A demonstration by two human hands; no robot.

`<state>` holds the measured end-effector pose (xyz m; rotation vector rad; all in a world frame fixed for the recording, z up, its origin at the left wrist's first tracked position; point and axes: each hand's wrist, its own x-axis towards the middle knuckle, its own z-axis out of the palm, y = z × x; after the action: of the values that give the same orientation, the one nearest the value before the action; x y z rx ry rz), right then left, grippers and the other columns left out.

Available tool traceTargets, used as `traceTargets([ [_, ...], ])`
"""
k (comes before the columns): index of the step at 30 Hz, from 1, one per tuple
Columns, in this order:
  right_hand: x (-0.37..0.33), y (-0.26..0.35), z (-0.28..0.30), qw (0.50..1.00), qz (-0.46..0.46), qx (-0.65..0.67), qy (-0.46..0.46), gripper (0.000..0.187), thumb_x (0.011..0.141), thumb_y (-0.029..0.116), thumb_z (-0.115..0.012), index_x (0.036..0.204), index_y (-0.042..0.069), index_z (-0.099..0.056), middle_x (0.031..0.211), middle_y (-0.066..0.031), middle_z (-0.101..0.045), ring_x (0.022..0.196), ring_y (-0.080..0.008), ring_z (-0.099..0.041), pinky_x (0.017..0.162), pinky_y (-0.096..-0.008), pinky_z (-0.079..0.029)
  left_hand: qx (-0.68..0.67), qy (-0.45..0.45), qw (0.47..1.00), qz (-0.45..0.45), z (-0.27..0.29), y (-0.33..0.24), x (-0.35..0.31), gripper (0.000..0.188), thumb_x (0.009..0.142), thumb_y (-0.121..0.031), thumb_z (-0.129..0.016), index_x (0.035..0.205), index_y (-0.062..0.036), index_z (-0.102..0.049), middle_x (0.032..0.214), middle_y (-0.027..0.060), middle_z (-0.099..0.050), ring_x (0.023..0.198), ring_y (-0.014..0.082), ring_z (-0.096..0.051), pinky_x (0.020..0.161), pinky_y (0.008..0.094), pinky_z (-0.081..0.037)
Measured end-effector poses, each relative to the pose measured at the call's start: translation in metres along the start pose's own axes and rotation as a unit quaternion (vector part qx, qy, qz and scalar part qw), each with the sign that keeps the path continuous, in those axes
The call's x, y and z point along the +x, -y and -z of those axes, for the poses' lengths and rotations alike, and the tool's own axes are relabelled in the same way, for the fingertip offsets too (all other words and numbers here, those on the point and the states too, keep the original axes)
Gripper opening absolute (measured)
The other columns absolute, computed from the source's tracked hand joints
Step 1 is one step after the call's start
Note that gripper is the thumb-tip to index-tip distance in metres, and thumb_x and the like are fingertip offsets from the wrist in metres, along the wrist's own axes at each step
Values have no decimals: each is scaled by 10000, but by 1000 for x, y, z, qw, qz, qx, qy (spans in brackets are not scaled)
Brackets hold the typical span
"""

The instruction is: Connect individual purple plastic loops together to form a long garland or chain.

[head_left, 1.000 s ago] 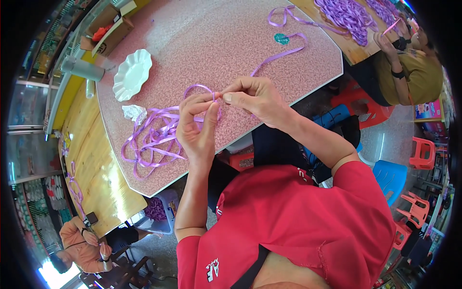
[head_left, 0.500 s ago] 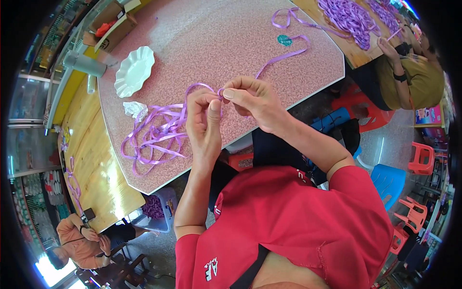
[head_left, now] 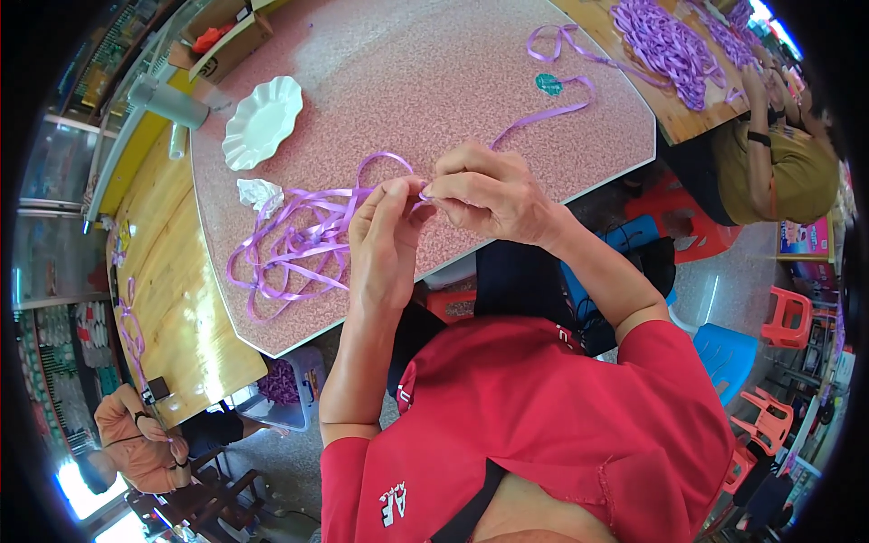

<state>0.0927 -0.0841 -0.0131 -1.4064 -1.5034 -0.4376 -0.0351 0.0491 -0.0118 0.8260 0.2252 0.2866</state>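
Note:
Both my hands meet over the near edge of a pink speckled table [head_left: 434,72]. My left hand [head_left: 385,240] and my right hand [head_left: 484,190] pinch the same purple ribbon [head_left: 299,237] between fingertips at one spot. A small loop of it arches just above my left fingers. Left of my hands the ribbon lies in a loose tangle of loops on the table. One strand runs from my right hand up and away toward a small teal piece [head_left: 549,84].
A white scalloped plate [head_left: 262,122] and a crumpled tissue [head_left: 258,192] lie at the table's left. A heap of purple ribbons [head_left: 665,41] covers a wooden table at top right, where another person in an olive shirt [head_left: 783,172] sits. Red and blue plastic stools [head_left: 787,317] stand to the right.
My hands have stayed pinched on the ribbon and shifted slightly; the loop above my left fingers and the tangle have barely moved.

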Motion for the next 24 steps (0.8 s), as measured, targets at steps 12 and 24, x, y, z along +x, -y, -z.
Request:
traceTargets([
  [12,6,15,2,974,-195,117,26,135,800,-21,-721,913,6,-653,910,-68,-629,726,-135,-613,591,-248,-472,127,-40,975,-175,-3,20,-5,96,926,-56,-671,1007,-30,-626,1018,11,-597,916,84,-546,827,235,-428],
  [24,3,25,-2,854,-416,310,-32,86,914,86,-651,914,2,-669,781,33,-583,651,-20,-508,533,-197,-377,174,-10,968,-182,-3,23,4,115,956,-87,-638,1048,-57,-576,992,2,-558,907,90,-519,826,240,-418],
])
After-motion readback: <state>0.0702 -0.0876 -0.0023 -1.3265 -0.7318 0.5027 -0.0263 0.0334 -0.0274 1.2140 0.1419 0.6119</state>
